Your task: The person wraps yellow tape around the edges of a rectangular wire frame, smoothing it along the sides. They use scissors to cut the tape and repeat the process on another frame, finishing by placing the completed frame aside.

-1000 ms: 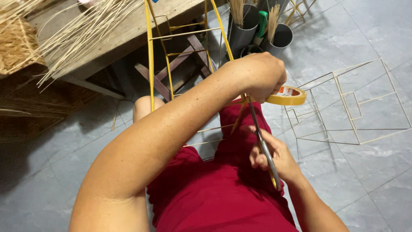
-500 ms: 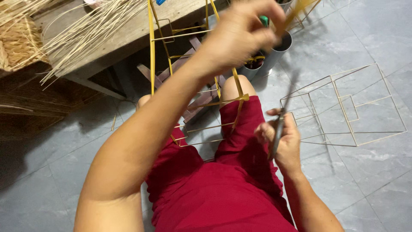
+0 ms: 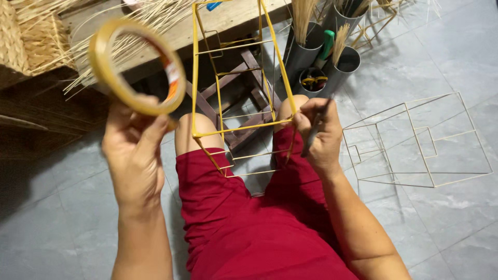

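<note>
My left hand [image 3: 132, 150] holds a yellow tape roll [image 3: 136, 66] up at the left, fingers around its lower rim. My right hand [image 3: 319, 136] grips a thin dark tool [image 3: 315, 129] and rests on the lower right corner of a tall box frame of yellow-taped sticks [image 3: 236, 88]. The frame stands between my knees and leans away toward a wooden bench. I sit in red shorts [image 3: 249, 223] on a grey tiled floor.
A bare stick frame [image 3: 420, 140] lies on the floor at the right. Grey tubes [image 3: 306, 52] holding sticks and tools stand behind the yellow frame. The wooden bench [image 3: 171, 31] carries loose thin sticks. A woven straw bundle [image 3: 23, 36] is at top left.
My left hand swung the tape roll from the right side, across and up, over to the left. My right hand moved up from my lap to the frame's corner.
</note>
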Tool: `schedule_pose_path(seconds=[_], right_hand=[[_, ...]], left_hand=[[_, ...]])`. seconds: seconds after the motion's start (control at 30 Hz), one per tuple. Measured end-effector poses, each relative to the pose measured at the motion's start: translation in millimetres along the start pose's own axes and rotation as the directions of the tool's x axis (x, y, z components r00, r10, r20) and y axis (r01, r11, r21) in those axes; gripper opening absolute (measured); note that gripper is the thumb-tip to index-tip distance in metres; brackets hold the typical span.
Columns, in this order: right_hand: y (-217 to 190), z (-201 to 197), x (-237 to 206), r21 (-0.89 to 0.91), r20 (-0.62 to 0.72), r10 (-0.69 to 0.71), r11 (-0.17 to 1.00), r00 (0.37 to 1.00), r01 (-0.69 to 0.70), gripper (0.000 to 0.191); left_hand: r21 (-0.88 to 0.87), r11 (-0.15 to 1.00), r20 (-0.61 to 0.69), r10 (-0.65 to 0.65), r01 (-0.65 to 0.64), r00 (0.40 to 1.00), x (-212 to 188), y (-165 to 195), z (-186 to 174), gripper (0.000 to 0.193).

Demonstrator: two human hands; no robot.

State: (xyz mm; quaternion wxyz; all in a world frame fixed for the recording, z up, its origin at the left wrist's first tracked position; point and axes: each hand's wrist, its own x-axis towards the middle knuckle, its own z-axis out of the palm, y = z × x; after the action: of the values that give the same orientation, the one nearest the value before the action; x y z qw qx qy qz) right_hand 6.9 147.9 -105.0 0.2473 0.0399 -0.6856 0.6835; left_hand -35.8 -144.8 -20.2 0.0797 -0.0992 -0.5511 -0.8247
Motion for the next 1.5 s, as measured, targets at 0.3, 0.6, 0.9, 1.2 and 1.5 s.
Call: schedule_pose_path(seconds=[0.3,0.6,0.9,1.2,1.5], right_hand=[[66.1,11.8,-68.9,0.186,0.061,0.067,0.979,0.996,-0.078,0.052],[58.5,35.5,-66.7,0.19,0.15,-0.078,0.98,0.986,0.049,0.041],[-24.3,52.7,-38.9,0.309,0.075,0.163,0.934,0.984,-0.178,0.038],[-41.7,34.4,-11.0,0.263,0.075,0.244,0.93,0.967,-0.255,0.034],[-50.5,-12.3,-65.5,-0.003,-0.049,-0.065,0.998,0.997,0.065,0.029]], left_hand=[[0.058,0.992,-0.293,-0.093,0.115,0.952,-69.9,-22.3,-84.9,0.028],[0.1,0.986,-0.315,-0.099,0.137,0.944,-103.9,-25.3,-116.7,0.024],[0.115,0.984,-0.33,-0.09,0.135,0.94,-122.0,-5.0,-123.3,0.025],[0.069,0.983,-0.18,-0.156,0.17,0.971,-149.1,25.8,-104.5,0.03],[0.107,0.985,0.416,-0.169,0.137,0.894,-151.1,65.2,-75.2,0.031]])
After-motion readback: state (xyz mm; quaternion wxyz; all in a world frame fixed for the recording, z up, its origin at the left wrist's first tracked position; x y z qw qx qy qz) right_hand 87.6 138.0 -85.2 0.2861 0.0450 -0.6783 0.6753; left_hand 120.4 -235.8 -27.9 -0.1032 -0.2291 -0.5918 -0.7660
